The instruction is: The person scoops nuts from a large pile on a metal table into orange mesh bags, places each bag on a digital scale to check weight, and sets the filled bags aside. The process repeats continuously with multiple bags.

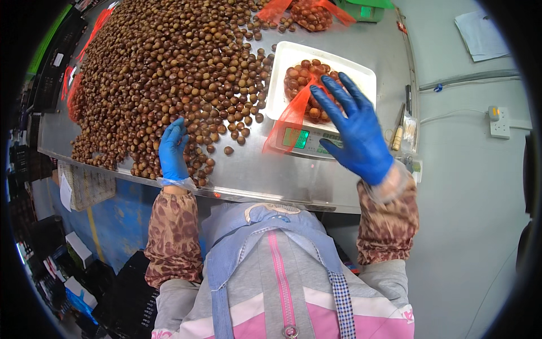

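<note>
My right hand, in a blue glove, is spread over the right side of a white scale tray. A red mesh bag of chestnuts lies on that tray, partly hidden by my fingers, which hold nothing. The bag's loose red end hangs over the front of the digital scale and partly across its lit display. My left hand, also gloved in blue, is at the front of a large heap of loose chestnuts. Its fingers are bent, and whether they grip a chestnut cannot be told.
The chestnuts lie on a metal table. Another filled red mesh bag is at the back, beside a green scale. A wooden-handled tool lies along the right edge. Empty red mesh bags hang at the far left.
</note>
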A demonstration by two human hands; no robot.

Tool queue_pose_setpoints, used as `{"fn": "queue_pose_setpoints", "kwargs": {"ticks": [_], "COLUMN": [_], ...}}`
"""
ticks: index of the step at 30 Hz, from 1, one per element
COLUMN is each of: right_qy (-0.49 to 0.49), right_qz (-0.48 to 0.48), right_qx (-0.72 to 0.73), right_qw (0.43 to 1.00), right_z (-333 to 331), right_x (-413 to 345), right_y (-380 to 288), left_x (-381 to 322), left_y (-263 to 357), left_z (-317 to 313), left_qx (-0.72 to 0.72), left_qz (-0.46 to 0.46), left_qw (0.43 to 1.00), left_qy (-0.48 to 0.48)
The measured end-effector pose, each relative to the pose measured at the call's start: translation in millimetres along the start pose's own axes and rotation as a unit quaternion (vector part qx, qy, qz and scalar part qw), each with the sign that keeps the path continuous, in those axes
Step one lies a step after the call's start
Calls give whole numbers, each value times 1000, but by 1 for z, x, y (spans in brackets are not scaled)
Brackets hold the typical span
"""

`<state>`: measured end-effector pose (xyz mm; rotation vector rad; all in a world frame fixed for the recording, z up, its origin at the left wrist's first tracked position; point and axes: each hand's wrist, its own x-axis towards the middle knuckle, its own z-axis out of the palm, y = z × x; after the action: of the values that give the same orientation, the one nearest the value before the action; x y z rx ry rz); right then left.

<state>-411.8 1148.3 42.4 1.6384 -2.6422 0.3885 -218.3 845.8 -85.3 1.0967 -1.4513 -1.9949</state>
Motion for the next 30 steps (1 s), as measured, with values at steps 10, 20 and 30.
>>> {"fn": "queue_pose_setpoints", "kwargs": {"ticks": [10,20,30], "right_qy": [41,279,193], "right_qz": [-126,189,71], "right_qx": [-33,675,763], "right_qw": [991,657,613], "right_z": [88,17,-61], "right_x": [42,85,96], "right_y": [14,57,-47], "left_x": [-22,-26,-85], "left_y": [-4,-5,77], "left_z": [1,9,95], "left_qx": [-1,-31,246], "left_qz": [-8,-43,321], "left_qw": [1000,998,905], "left_qy": [-20,-36,-128]}}
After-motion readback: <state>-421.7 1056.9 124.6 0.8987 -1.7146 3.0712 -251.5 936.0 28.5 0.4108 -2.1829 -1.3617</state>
